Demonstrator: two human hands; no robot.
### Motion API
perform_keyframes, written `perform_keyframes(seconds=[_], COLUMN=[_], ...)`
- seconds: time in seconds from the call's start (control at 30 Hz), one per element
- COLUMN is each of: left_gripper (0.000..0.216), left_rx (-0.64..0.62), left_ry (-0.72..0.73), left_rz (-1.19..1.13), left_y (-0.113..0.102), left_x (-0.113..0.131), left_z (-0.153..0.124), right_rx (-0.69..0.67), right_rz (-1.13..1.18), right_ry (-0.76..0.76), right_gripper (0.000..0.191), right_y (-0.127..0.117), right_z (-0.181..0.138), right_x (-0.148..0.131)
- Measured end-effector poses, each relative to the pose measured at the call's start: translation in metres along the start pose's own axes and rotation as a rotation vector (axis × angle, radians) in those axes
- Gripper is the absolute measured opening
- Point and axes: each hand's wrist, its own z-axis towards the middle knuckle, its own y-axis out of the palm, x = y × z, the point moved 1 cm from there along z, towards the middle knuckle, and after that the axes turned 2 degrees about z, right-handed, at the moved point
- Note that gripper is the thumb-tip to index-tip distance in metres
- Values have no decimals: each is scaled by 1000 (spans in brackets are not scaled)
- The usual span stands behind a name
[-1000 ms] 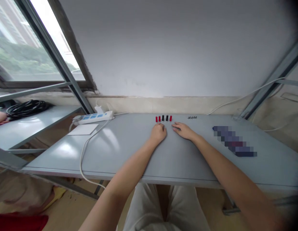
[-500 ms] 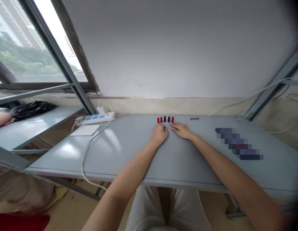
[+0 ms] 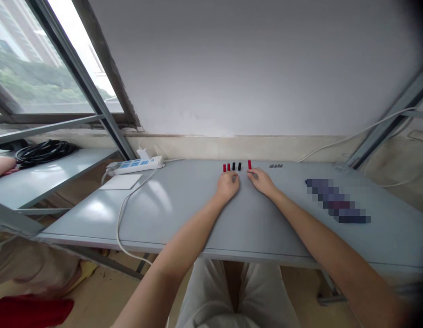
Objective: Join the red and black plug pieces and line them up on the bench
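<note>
A short row of small upright cylinders [image 3: 231,166], red and black, stands near the far edge of the grey table [image 3: 184,214]. My left hand [image 3: 228,186] rests just in front of them as a loose fist, fingers curled under. My right hand [image 3: 261,180] is to its right, fingertips pinched on one red cylinder [image 3: 249,165] that stands apart from the row. A few tiny dark parts [image 3: 275,166] lie further right.
A white power strip [image 3: 134,166] and its cable [image 3: 124,214] lie at the table's left, beside a white sheet [image 3: 120,181]. A blurred dark object [image 3: 337,206] sits at the right. A coiled black cable [image 3: 42,151] and another person's hand [image 3: 1,166] are on the left shelf.
My right hand has taken the rightmost red cylinder and drawn it a little right and away from the row. My left hand has stayed put.
</note>
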Motion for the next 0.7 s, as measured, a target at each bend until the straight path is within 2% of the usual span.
perform_keyframes(seconds=[0.1, 0.17, 0.23, 0.33, 0.43, 0.7], left_gripper=[22, 28, 32, 21, 12, 5], left_rx=[18, 24, 22, -36, -90, -135], left_ry=[-40, -81, -119, -183, -244, -394], left_rz=[-113, -209, -316, -458, -568, -739], left_y=[4, 6, 7, 6, 2, -11], left_x=[1, 2, 4, 7, 11, 25], left_z=[3, 4, 5, 5, 3, -4], right_rx=[213, 257, 214, 118, 77, 20], right_rz=[256, 405, 507, 557, 549, 504], right_ry=[89, 150, 167, 142, 124, 91], right_gripper=[31, 30, 31, 33, 34, 34], right_y=[-8, -10, -9, -6, -6, -7], right_z=[3, 5, 5, 3, -1, -4], right_x=[1, -1, -6, -14, -20, -26])
